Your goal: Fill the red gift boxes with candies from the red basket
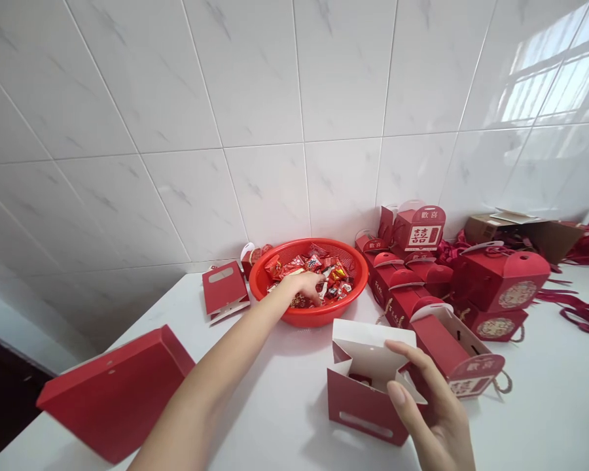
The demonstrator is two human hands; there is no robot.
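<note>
My left hand (307, 286) reaches into a red plastic basket (262, 278) with its fingers apart among the wrapped candies (336, 271). Some fingertips are hidden by the wrappers, and no candy is clearly held. On the table in front of me stands an open red gift box (366, 405) with a white inside and a slot window low on its side. My right hand (439, 405) grips this box at its right edge, the thumb by the front and the fingers on the raised white flap. Something dark red lies inside the box.
Several red candy boxes (500, 281) are stacked at right, with an open carton (525, 232) and dark red ribbons (579, 307) beyond. Left of the basket lies a flattened red box (224, 288). A larger red box (122, 386) is at front left. A tiled wall (265, 190) borders the table.
</note>
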